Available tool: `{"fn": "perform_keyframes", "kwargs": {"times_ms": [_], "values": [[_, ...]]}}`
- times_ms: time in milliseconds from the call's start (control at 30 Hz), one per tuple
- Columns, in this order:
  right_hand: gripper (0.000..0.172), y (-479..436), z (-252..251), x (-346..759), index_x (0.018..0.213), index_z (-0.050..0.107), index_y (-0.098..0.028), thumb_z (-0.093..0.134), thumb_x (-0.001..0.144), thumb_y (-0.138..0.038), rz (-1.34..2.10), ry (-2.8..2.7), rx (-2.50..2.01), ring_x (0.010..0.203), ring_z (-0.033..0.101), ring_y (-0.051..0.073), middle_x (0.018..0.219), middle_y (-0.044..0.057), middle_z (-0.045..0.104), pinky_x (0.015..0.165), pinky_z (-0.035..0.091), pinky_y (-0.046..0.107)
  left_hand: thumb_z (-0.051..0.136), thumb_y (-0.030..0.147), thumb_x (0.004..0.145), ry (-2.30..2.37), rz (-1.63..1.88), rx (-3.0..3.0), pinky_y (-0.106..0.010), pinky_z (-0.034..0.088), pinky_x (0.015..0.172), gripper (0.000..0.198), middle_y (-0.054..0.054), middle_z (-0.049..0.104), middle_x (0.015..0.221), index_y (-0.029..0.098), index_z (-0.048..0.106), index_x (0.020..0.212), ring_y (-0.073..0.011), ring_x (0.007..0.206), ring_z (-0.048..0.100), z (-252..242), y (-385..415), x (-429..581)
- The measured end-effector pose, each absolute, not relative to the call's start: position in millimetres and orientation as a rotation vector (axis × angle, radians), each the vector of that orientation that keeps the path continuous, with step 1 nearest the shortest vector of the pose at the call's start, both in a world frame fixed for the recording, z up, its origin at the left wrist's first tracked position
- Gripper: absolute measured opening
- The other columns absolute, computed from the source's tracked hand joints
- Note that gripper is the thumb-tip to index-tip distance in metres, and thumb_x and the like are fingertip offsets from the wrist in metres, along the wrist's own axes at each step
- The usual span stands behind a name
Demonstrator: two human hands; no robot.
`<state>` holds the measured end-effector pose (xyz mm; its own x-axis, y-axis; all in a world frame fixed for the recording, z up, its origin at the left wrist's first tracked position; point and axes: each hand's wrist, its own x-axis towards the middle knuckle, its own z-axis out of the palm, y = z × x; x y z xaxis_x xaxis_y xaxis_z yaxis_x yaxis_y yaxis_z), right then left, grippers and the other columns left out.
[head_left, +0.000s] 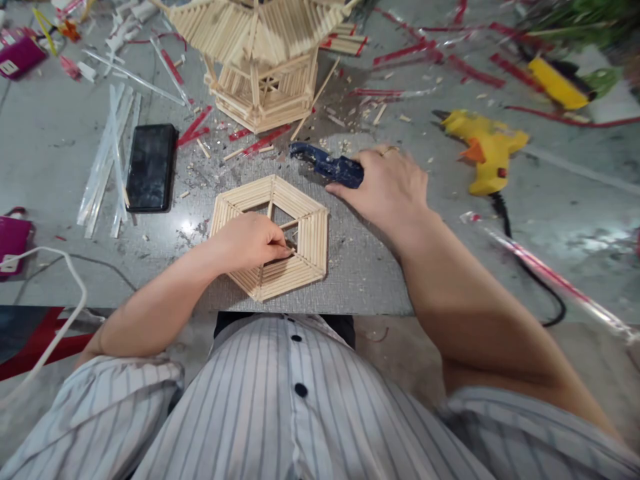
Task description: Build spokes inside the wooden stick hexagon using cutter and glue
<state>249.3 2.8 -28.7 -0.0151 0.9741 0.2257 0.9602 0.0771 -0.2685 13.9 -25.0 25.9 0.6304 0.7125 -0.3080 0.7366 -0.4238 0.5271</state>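
A flat hexagonal frame of thin wooden sticks (313, 243) lies on the table close to my body, with crossing spokes and gaps at its centre. Over its middle, my left hand (253, 241) has thumb and fingers pinched together; what sits between the tips is too small to name. Beyond the frame to the right, my right hand (387, 183) is closed around a dark blue hand tool (327, 165), perhaps cutters or pliers. The tool's curved end points left, and the palm hides the rest.
A stick-built model with a flared roof (260, 100) stands at the back. A black phone (151, 168) lies left beside clear glue sticks (103, 160). On the right rests a yellow glue gun (487, 150) with a black cord. Red-and-clear wrappers (410, 53) and stick scraps litter the table.
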Motion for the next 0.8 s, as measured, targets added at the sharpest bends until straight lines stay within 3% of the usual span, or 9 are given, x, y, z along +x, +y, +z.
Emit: {"fn": "perform_keyframes", "kwargs": {"times_ms": [100, 200, 300, 367, 500, 633, 800], "values": [[0.047, 0, -18, 247, 0.102, 0.06, -0.016, 0.06, 0.081, -0.059, 0.109, -1.887, -1.926, 0.1, 0.059, 0.035, 0.094, 0.014, 0.062, 0.079, 0.045, 0.049, 0.066, 0.028, 0.078, 1.143, -0.097, 2.244, -0.025, 0.03, 0.053, 0.016, 0.0, 0.071, 0.061, 0.021, 0.076, 0.067, -0.0109, 0.053, 0.057, 27, -25, 15], [0.036, -4, -8, 244, 0.081, 0.056, -0.02, 0.061, 0.081, -0.055, 0.227, -1.645, -1.753, 0.077, 0.061, 0.023, 0.073, 0.005, 0.058, 0.07, 0.046, 0.04, 0.064, 0.029, 0.08, 1.15, -0.175, 2.264, -0.025, 0.031, 0.055, 0.018, -0.001, 0.073, 0.068, 0.02, 0.077, 0.074, -0.0117, 0.06, 0.06, 31, -25, 16], [0.044, -4, -4, 241, 0.058, 0.042, -0.023, 0.06, 0.081, -0.056, 0.523, -1.3, -1.415, 0.043, 0.045, 0.011, 0.049, -0.003, 0.043, 0.046, 0.037, 0.029, 0.06, 0.031, 0.083, 1.137, -0.253, 2.257, -0.024, 0.033, 0.058, 0.022, -0.002, 0.074, 0.076, 0.019, 0.078, 0.08, -0.0123, 0.066, 0.063, 36, -24, 16], [0.044, -1, -5, 241, 0.054, 0.041, -0.023, 0.064, 0.078, -0.053, 0.698, -1.097, -1.208, 0.033, 0.037, 0.009, 0.043, -0.005, 0.041, 0.036, 0.029, 0.026, 0.058, 0.032, 0.084, 1.13, -0.28, 2.248, -0.024, 0.034, 0.059, 0.024, -0.002, 0.075, 0.079, 0.018, 0.078, 0.083, -0.0124, 0.069, 0.064, 38, -24, 16], [0.03, 11, -10, 245, 0.059, 0.053, -0.021, 0.071, 0.069, -0.044, 0.789, -0.905, -1.053, 0.035, 0.047, 0.011, 0.045, -0.004, 0.051, 0.036, 0.035, 0.027, 0.058, 0.033, 0.084, 1.144, -0.301, 2.227, -0.023, 0.035, 0.06, 0.024, -0.002, 0.075, 0.08, 0.018, 0.077, 0.084, -0.0119, 0.069, 0.064, 40, -24, 15], [0.034, 15, -13, 246, 0.062, 0.056, -0.021, 0.073, 0.065, -0.051, 0.757, -0.852, -1.047, 0.04, 0.051, 0.011, 0.05, -0.003, 0.055, 0.041, 0.042, 0.029, 0.056, 0.033, 0.085, 1.14, -0.321, 2.232, -0.023, 0.036, 0.061, 0.025, -0.001, 0.075, 0.081, 0.019, 0.077, 0.086, -0.0121, 0.07, 0.064, 39, -23, 15], [0.039, 11, -9, 243, 0.062, 0.054, -0.021, 0.07, 0.071, -0.055, 0.708, -0.88, -1.087, 0.033, 0.043, 0.01, 0.046, -0.003, 0.048, 0.033, 0.028, 0.028, 0.056, 0.032, 0.085, 1.119, -0.306, 2.245, -0.025, 0.038, 0.063, 0.026, -0.003, 0.075, 0.081, 0.017, 0.077, 0.086, -0.014, 0.071, 0.064, 38, -23, 15]]}}
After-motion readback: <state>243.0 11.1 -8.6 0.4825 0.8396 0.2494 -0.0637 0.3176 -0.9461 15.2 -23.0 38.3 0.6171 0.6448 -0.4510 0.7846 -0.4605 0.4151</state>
